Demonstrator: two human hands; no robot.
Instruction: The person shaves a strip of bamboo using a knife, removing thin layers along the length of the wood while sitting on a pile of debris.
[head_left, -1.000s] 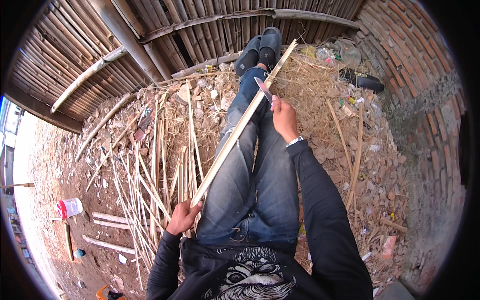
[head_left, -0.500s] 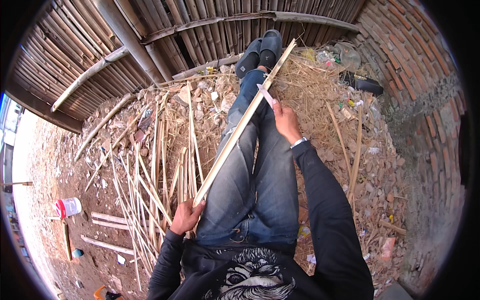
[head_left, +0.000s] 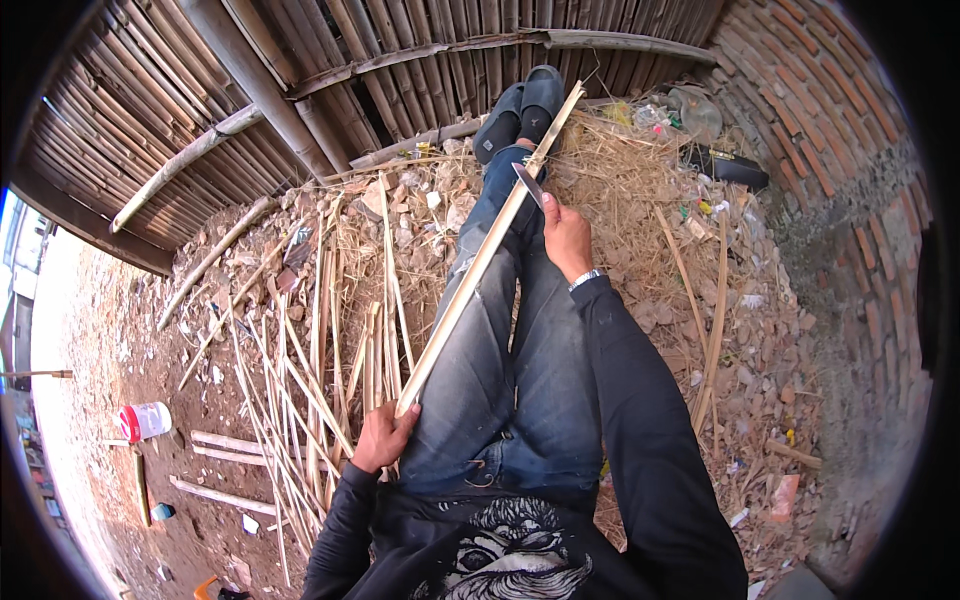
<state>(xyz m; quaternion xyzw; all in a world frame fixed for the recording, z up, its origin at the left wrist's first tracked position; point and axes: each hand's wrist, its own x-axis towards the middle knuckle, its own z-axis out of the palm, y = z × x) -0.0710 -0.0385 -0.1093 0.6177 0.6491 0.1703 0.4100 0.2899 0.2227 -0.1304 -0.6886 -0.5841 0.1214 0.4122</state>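
Note:
A long pale bamboo strip (head_left: pixel 474 276) slants across my outstretched legs, from beside my left hip up to my feet. My left hand (head_left: pixel 384 436) grips its near end, thumb on top. Farther up, my right hand (head_left: pixel 567 240) is closed round the handle of a knife (head_left: pixel 528 186), the handle itself hidden by the fingers. The knife's blade lies across the strip near its far end, at about shin height. Near that end, a thin curled sliver (head_left: pixel 592 72) stands off the strip.
Several split bamboo strips (head_left: pixel 318 300) lie piled on the ground to my left. A white tub with a red lid (head_left: pixel 146 421) lies farther left. Ahead is a bamboo wall (head_left: pixel 440 80); a brick wall (head_left: pixel 850 180) rises on the right. A black object (head_left: pixel 725 166) lies near it.
The knife blade has tilted, now looking darker, while staying at nearly the same place on the strip. A thin sliver now shows at the strip's far end. The whole view has shifted slightly.

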